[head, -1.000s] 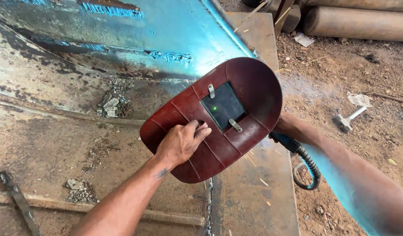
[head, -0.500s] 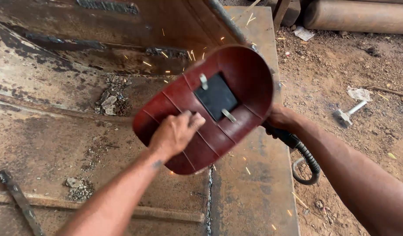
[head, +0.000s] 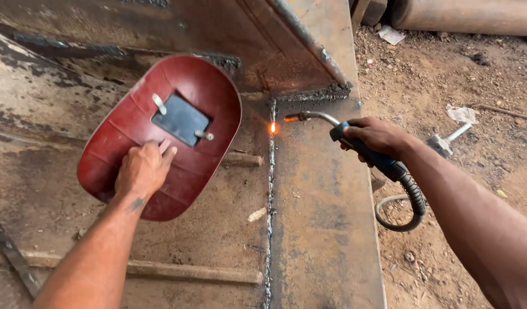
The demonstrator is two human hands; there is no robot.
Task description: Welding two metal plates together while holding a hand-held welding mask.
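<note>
Right hand (head: 373, 137) gripping welding torch (head: 355, 143), glowing tip just right of vertical weld seam (head: 269, 229); left hand (head: 142, 170) holding red face shield (head: 160, 134) well left of seam.

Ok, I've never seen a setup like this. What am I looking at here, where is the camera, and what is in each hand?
There is no machine here, only a person's two bare hands, filmed by a camera worn on the head and looking down. The left hand grips a dark red, oval welding shield with a small dark viewing window, held off to the left. The right hand holds a welding torch with a curved metal neck; its ribbed hose loops beneath the wrist. A small orange glow shows at the top of a weld seam joining rusty steel plates. Beyond is bare dirt ground, with a hammer lying on it.
</note>
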